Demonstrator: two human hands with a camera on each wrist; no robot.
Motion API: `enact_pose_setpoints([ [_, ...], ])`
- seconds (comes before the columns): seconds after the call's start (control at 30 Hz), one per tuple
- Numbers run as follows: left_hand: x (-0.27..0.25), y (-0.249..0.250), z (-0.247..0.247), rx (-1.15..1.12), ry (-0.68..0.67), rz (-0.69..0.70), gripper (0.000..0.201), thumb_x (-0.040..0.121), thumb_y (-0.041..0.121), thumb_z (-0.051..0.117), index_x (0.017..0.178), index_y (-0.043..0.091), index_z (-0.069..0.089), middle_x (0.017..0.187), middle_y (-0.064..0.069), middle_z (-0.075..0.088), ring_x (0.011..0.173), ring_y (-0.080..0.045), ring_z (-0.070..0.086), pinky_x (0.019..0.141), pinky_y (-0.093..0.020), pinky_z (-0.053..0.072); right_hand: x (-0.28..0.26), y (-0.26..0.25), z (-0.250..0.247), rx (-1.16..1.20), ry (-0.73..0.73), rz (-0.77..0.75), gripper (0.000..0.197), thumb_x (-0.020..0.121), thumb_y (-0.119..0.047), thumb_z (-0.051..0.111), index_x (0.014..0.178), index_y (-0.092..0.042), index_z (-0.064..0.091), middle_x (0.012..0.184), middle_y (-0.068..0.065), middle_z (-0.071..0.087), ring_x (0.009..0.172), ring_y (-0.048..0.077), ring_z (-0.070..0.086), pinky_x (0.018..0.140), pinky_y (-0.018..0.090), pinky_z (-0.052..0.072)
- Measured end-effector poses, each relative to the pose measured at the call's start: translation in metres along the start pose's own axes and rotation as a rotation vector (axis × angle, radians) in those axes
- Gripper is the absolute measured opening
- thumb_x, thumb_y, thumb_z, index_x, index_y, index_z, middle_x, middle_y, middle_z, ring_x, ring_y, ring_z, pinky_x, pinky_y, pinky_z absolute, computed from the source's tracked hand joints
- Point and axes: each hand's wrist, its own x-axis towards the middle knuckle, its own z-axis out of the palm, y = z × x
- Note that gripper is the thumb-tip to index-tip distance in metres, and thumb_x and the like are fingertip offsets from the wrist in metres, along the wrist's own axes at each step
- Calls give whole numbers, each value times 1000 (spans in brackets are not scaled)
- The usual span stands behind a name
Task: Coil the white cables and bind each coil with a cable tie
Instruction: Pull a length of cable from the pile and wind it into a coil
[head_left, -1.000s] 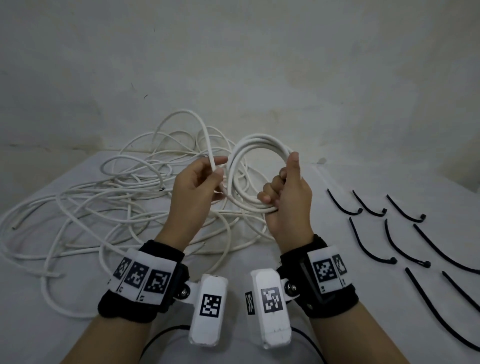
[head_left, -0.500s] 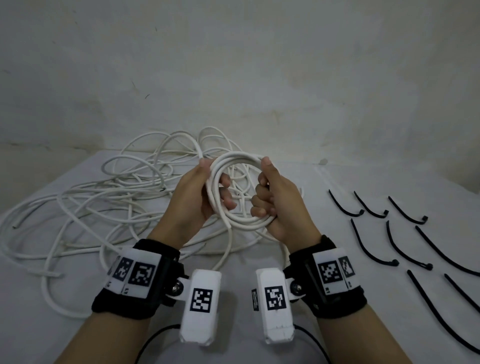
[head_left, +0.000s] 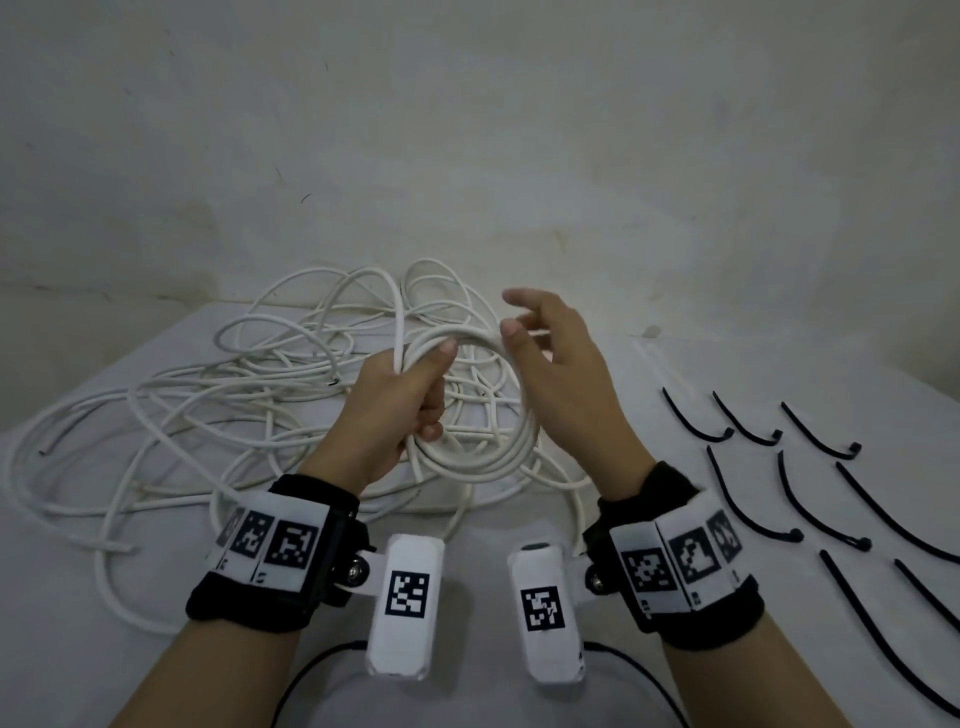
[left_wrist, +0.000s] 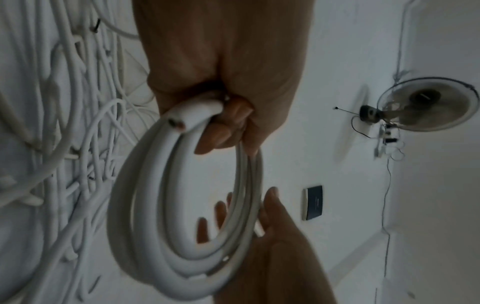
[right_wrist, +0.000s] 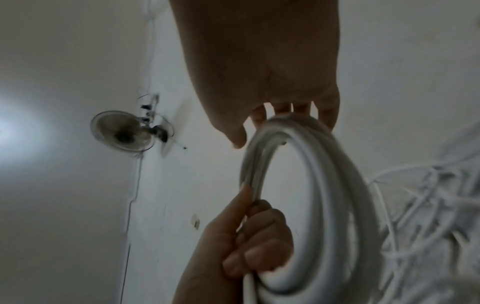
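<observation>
A small coil of white cable (head_left: 488, 460) hangs from my left hand (head_left: 415, 395), whose thumb and fingers curl round its left side. The left wrist view shows that coil (left_wrist: 182, 257) with the cable's cut end (left_wrist: 176, 125) poking out beside my left fingers (left_wrist: 223, 131). My right hand (head_left: 540, 343) is held at the coil's far right rim with fingers straight and spread, gripping nothing. In the right wrist view its fingertips (right_wrist: 285, 109) sit just past the coil (right_wrist: 324, 185); whether they touch it is unclear. One strand rises from my left fist into the loose cable tangle (head_left: 234, 415).
Several black cable ties (head_left: 794, 534) lie in rows on the white table (head_left: 78, 649) to the right of my hands. The tangle of white cable covers the table's left and back. A pale wall stands close behind.
My right hand has let go of the coil and spread its fingers. The left hand now holds the coil alone, lower and tilted flatter than before.
</observation>
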Motion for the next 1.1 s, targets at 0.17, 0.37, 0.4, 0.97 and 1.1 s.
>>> enact_pose_setpoints([
  [0.17, -8, 3, 2, 167, -160, 32, 23, 95, 18, 52, 75, 7, 47, 44, 4, 26, 38, -9, 23, 38, -19, 27, 19, -32, -10, -422, -245, -360, 47, 92, 1, 41, 125, -27, 58, 149, 1, 28, 132, 24, 23, 97, 24, 27],
  [0.37, -10, 6, 5, 174, -183, 27, 34, 96, 22, 49, 65, 10, 42, 45, 5, 28, 37, -7, 23, 37, -17, 27, 36, -38, -24, -750, -465, -350, 22, 92, -7, 48, 106, -24, 50, 136, -10, 45, 138, 14, 24, 114, 57, 11],
  [0.4, -9, 5, 5, 167, -160, 33, 37, 96, 21, 49, 61, 13, 39, 45, 6, 28, 37, -7, 24, 37, -17, 28, 37, -36, -28, -734, -462, -345, 17, 94, -10, 48, 102, -24, 48, 119, -10, 55, 126, 13, 40, 114, 56, 11],
  [0.97, -1, 6, 6, -129, 76, 69, 34, 99, 22, 44, 67, 16, 36, 46, 7, 22, 34, -6, 19, 36, -16, 24, 17, 7, -14, -76, -14, -250, 25, 98, -39, 46, 105, -21, 62, 82, 1, 57, 71, 11, 55, 64, 27, 44],
  [1.1, -3, 4, 9, -75, 22, 72, 33, 98, 21, 46, 67, 15, 38, 46, 6, 24, 35, -6, 21, 36, -16, 26, 28, 5, -21, -22, 155, -223, 21, 96, -22, 55, 84, -11, 68, 52, -9, 39, 48, 4, 34, 51, 16, 25],
])
